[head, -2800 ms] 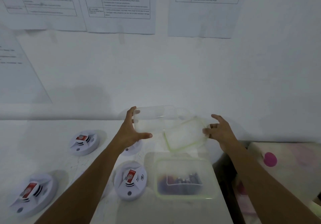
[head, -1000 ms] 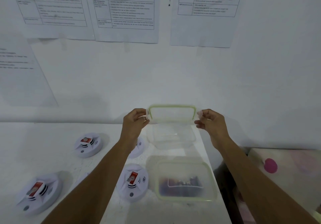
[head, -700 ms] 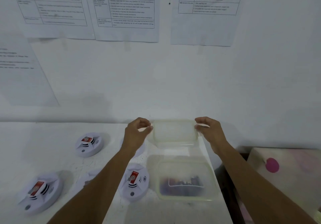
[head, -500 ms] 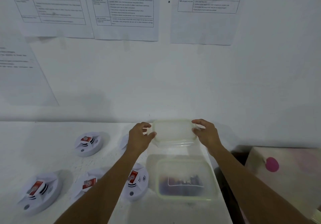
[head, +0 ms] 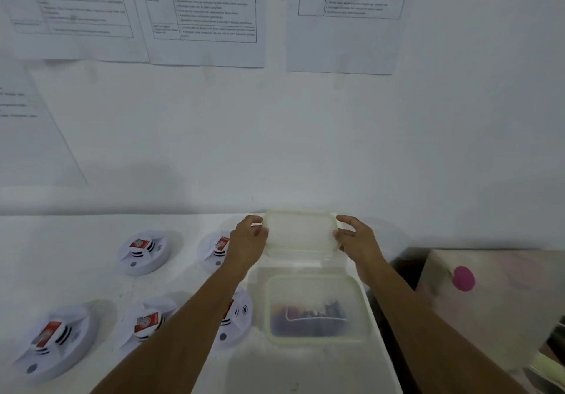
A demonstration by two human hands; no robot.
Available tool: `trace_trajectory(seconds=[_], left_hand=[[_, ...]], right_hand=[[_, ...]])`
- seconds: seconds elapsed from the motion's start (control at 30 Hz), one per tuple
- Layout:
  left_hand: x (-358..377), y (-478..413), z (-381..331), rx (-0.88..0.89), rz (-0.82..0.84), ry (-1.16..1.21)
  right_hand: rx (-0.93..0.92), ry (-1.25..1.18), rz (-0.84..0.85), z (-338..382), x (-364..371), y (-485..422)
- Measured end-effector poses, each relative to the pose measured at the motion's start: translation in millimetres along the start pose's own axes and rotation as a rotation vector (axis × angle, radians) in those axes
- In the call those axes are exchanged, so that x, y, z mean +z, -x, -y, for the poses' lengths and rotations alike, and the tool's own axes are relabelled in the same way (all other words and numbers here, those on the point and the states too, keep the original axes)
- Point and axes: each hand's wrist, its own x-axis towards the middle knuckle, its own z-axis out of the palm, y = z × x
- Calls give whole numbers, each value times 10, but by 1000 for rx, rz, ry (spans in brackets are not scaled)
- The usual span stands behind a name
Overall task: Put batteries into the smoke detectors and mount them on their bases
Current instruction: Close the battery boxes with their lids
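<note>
Several white round smoke detectors with red labels lie on the white table: one at back left (head: 143, 251), one (head: 215, 248) beside my left wrist, two at front left (head: 53, 338) (head: 146, 323), and one (head: 237, 317) partly hidden under my left forearm. A clear green-rimmed box (head: 318, 289) with its lid on holds dark batteries. Behind it, against the wall, stands an empty clear box with a green-rimmed lid (head: 301, 231) on top. My left hand (head: 247, 240) grips the left end of this lid. At the right end, my right hand (head: 354, 237) does the same.
The wall (head: 305, 149) rises right behind the empty box, with printed sheets (head: 201, 11) taped higher up. The table's right edge (head: 382, 332) runs just right of the battery box. Beyond it lies a pale cloth with a magenta spot (head: 464, 278).
Both hands first held the clear box and its lid in the air. The box now stands on the table, and the lid has been lowered from above it onto its top.
</note>
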Motion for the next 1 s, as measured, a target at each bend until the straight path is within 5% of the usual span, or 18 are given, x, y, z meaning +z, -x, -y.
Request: trace_trajectory(seconds=[0.17,0.37,0.8,1.0], left_hand=[[-81,-61,-52,144,125,-153],[-97,-73,-137,288,383,-354],[34,-126,17,485,248,-590],[80,-201,2,397,337,-494]], right_hand=[[-52,102,189,114,-48,-22],[-353,813,490,318,-111,-58],[-603,818,241,87,-25,-208],[-479,944,394,196,-31,-307]])
